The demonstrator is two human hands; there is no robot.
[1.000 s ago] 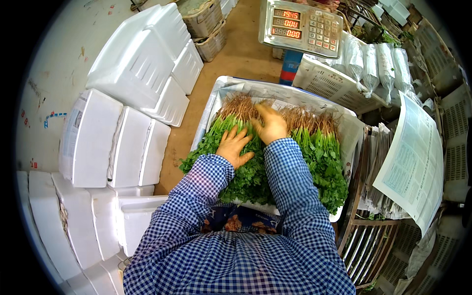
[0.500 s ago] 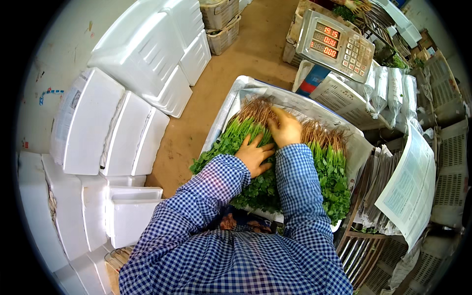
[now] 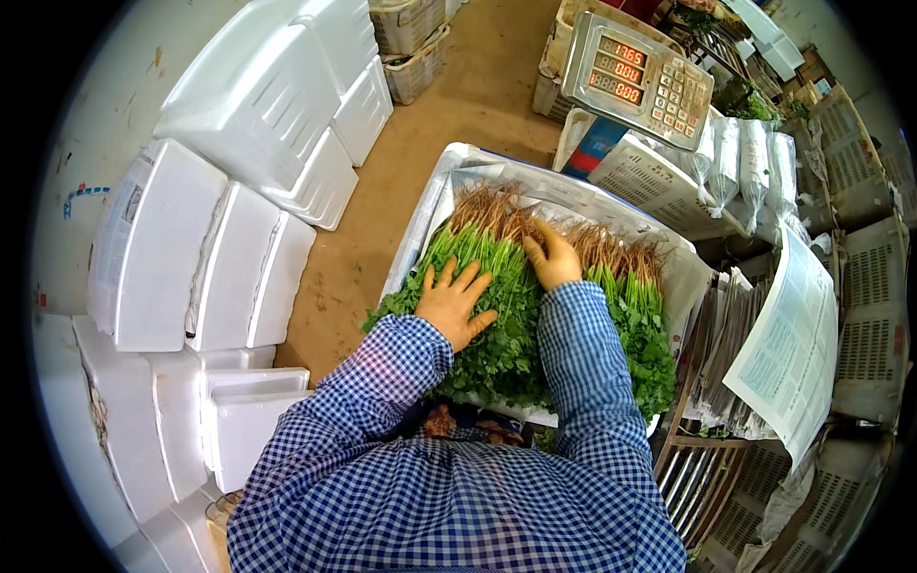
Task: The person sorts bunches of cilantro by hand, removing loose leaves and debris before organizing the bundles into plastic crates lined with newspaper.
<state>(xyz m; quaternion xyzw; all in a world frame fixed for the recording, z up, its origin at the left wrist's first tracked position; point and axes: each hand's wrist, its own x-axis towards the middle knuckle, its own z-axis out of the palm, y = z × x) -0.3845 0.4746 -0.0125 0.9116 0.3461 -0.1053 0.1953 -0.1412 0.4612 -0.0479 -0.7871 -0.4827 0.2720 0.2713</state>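
Observation:
A white foam box (image 3: 453,155) lined with newspaper (image 3: 695,286) holds bundles of coriander (image 3: 501,334), packed side by side with brown roots toward the far side and green leaves toward me. My left hand (image 3: 455,304) lies on the stems and leaves of the left bundles, its fingers spread. Over the gap between the left and right bundles rests my right hand (image 3: 555,258), touching the root ends. Its thumb and index finger are apart, and its other fingers are partly hidden. More coriander (image 3: 626,315) lies to the right of my right forearm.
White foam boxes (image 3: 244,105) are stacked along the left. A lit digital scale display (image 3: 642,78) stands beyond the box, near clear plastic bags (image 3: 753,172). Newspaper stacks (image 3: 718,349) and a loose sheet (image 3: 791,349) lie at the right. Plastic baskets (image 3: 416,72) stand far back.
My left hand has moved left and away from the right hand, with fingers spread wider. The right hand has drawn slightly nearer and its fingers have loosened. The scale's lit digits differ.

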